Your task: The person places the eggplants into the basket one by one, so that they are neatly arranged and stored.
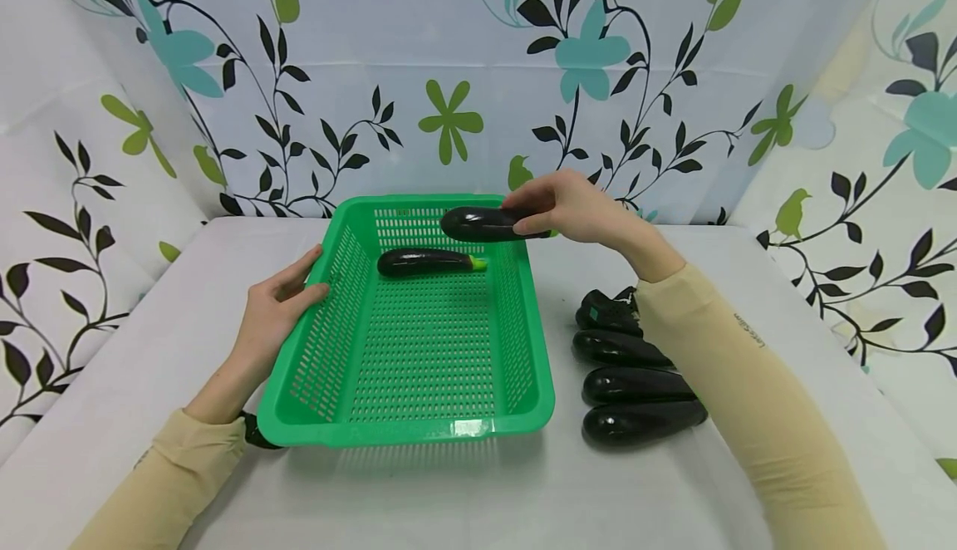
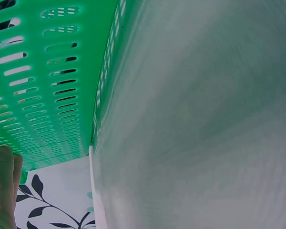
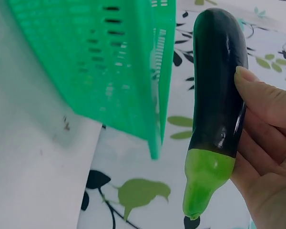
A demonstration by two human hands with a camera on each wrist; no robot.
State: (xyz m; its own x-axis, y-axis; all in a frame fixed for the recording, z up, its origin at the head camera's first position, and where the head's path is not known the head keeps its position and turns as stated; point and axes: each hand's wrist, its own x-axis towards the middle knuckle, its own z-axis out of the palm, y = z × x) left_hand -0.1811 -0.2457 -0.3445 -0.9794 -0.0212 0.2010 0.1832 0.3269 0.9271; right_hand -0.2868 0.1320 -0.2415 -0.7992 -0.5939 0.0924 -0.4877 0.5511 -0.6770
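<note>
A green plastic basket (image 1: 419, 432) with slotted walls stands on the white table. My left hand (image 1: 272, 317) holds its left rim, thumb over the edge; two of its fingers (image 2: 5, 176) lie along the outer wall in the left wrist view. My right hand (image 1: 571, 209) grips a glossy dark eggplant (image 1: 478, 224) above the basket's far right corner. The right wrist view shows the held eggplant (image 3: 217, 86) with its bright green stem end pointing down, the thumb pressed on its side. Another eggplant (image 1: 422, 262) lies inside the basket, along the far wall.
Right of the basket, several eggplants (image 1: 643, 424) lie in a row, partly hidden by my right sleeve (image 1: 740, 392). A black strapped item (image 1: 609, 311) sits behind them. A leaf-patterned curtain (image 1: 449, 51) hangs behind the table and along both sides.
</note>
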